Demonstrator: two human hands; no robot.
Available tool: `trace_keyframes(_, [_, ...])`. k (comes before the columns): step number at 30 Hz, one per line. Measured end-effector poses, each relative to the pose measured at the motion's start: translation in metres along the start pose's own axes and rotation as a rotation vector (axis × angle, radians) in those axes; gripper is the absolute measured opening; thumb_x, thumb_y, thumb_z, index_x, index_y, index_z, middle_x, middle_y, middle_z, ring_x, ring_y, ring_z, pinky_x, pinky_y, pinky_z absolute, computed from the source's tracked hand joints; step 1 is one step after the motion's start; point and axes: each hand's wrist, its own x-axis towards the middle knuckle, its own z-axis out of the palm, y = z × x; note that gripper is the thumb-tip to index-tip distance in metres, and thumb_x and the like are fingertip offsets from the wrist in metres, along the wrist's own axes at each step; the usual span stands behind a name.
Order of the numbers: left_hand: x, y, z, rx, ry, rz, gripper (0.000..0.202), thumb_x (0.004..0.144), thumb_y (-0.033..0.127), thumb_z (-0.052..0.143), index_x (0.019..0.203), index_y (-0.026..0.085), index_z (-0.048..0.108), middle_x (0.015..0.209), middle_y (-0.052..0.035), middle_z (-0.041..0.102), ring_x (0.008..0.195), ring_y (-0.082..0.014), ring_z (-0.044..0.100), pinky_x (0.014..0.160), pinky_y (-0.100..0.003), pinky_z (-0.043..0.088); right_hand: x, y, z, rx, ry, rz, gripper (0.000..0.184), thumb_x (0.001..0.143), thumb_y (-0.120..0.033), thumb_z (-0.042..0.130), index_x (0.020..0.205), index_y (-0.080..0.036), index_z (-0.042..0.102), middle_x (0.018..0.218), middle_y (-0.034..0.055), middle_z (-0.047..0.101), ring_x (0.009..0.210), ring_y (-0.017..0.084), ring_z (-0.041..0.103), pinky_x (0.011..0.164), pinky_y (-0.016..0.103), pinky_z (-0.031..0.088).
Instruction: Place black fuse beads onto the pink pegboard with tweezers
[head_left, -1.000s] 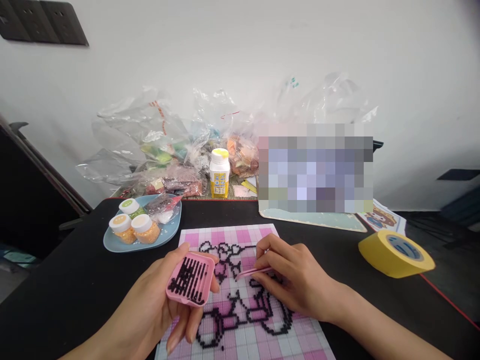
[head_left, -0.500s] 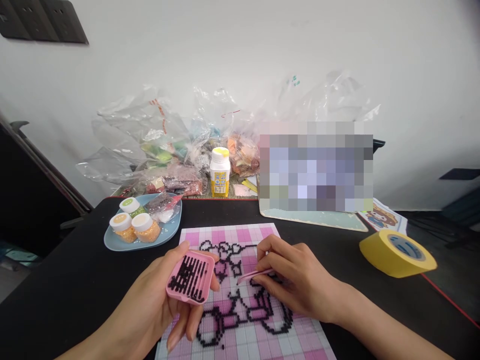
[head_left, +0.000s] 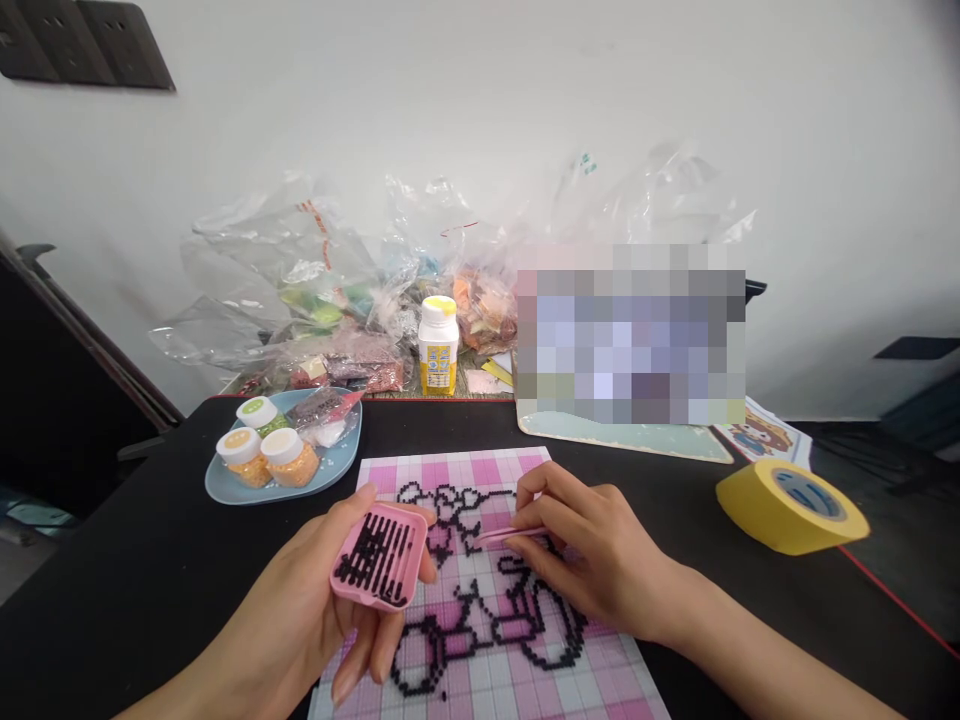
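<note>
Tweezers are jutting from the pinching right grip; left grip is holding a pink tray; bench is stretching past both side edges of the board.

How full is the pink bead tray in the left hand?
Partly full: the pink bead tray holds rows of black beads, but bare pink shows along its right side.

Soft, even light, glints on plastic bags, stretched edges.
</note>
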Motion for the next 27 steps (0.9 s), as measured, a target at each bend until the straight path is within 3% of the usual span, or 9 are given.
trace_keyframes(7, [-0.0019,-0.0005,0.0003,0.011,0.002,0.017,0.059,0.095,0.054,0.039,0.074,0.012,0.076,0.034,-0.0041,0.056,0.025,-0.0082,0.041,0.024,-0.013,0.029,-0.0003,-0.0008,0.0006,-0.013,-0.009,-0.021,0.018,0.099,-0.024,0.047,0.087,-0.017,0.057,0.087,0.0042,0.057,0.058,0.009,0.049,0.048,0.022,0.037])
trace_keyframes(27, [0.0002,-0.0013,-0.0012,0.004,-0.002,0.014,0.059,0.092,0.057,0.043,0.071,0.012,0.076,0.033,-0.0041,0.056,0.024,-0.0084,0.041,0.023,-0.013,0.028,-0.0005,-0.0012,-0.0006,-0.016,-0.047,-0.025,0.018,0.099,-0.025,0.047,0.089,-0.017,0.059,0.088,0.0045,0.058,0.063,0.011,0.053,0.049,0.023,0.036])
